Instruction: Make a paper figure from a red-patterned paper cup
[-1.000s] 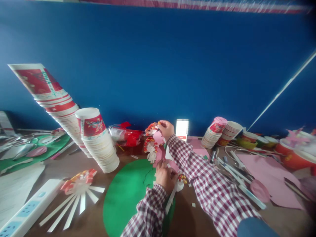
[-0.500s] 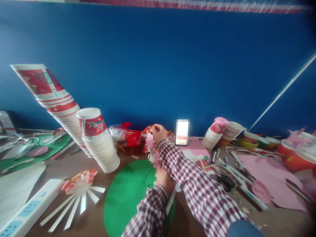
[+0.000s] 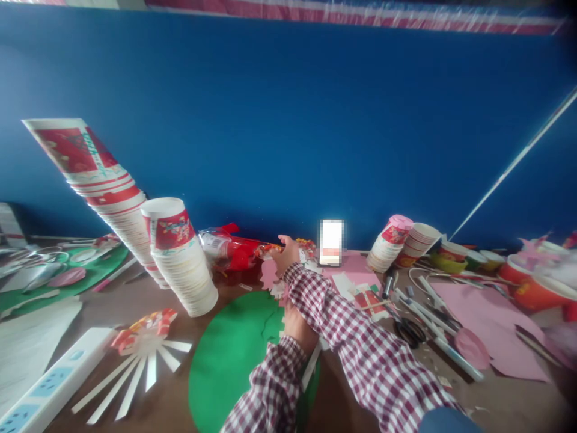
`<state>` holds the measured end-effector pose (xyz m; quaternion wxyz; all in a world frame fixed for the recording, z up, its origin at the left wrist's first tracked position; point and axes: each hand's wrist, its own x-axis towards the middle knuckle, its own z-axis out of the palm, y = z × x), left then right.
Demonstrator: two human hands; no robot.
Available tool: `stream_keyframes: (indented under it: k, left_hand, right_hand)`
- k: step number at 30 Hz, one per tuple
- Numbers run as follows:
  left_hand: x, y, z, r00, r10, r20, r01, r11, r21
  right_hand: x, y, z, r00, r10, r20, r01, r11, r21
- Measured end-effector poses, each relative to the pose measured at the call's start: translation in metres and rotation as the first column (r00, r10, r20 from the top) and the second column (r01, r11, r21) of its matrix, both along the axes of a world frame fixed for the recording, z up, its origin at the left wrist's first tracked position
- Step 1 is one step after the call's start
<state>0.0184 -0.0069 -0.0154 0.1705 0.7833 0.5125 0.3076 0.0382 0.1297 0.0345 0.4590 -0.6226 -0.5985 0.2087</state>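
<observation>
My right hand (image 3: 287, 255) reaches over my left arm, its thumb and fingers apart beside a pink paper piece (image 3: 269, 275). What lies behind its palm is hidden. Just below, my left hand (image 3: 297, 328) rests at the upper right edge of a green paper disc (image 3: 234, 361), its fingers mostly covered by the right sleeve. Small pale and pink paper bits show around it. A cut paper cup with splayed white strips (image 3: 146, 349) lies left of the disc.
Tall stacks of paper cups (image 3: 180, 258) lean at the left, near a white power strip (image 3: 56, 379). A lit phone (image 3: 331, 242) stands at the back. Black scissors (image 3: 409, 331), pens, pink paper (image 3: 491, 328) and more cups lie at the right.
My right hand has shifted slightly down, and its fingers have parted from a pinch at the orange and white cup rim. The pink piece has turned. My left hand has barely moved.
</observation>
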Motion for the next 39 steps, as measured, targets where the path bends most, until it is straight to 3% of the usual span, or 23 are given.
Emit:
stream_keyframes:
  k: [8,14,18,21,25,28,33,39]
  left_hand:
    - [-0.001,-0.003,0.003,0.999,0.028,0.028,-0.027,0.999,-0.032]
    - [-0.002,-0.004,0.006,1.000,0.019,0.017,-0.019,0.999,-0.034]
    - [-0.001,-0.004,0.011,0.999,0.044,-0.025,-0.047,0.994,-0.099]
    - [0.000,-0.004,0.012,0.999,0.050,-0.002,-0.050,0.993,-0.103]
    - [0.000,-0.003,0.005,0.998,0.019,0.051,-0.016,0.998,-0.063]
    - [0.000,-0.002,0.000,0.998,0.045,0.054,-0.043,0.998,-0.035]
    - [0.001,-0.001,0.000,0.997,0.077,0.033,-0.075,0.996,-0.052]
    - [0.000,-0.002,0.005,0.999,0.016,0.040,-0.013,0.997,-0.081]
  right_hand:
    - [0.001,-0.002,-0.002,0.996,-0.007,0.086,0.008,1.000,-0.020]
    - [0.002,0.000,0.006,0.993,0.008,0.120,-0.019,0.996,0.090]
    - [0.010,0.006,0.021,0.989,0.069,0.134,-0.095,0.974,0.204]
    - [0.012,0.016,0.039,0.971,0.190,0.144,-0.230,0.906,0.354]
    - [-0.006,0.035,0.067,0.939,0.307,0.153,-0.343,0.847,0.406]
    - [-0.025,0.052,0.076,0.892,0.415,0.181,-0.452,0.802,0.391]
    - [-0.033,0.066,0.058,0.852,0.453,0.262,-0.515,0.814,0.268]
    - [0.012,0.051,0.042,0.895,0.409,0.181,-0.433,0.893,0.123]
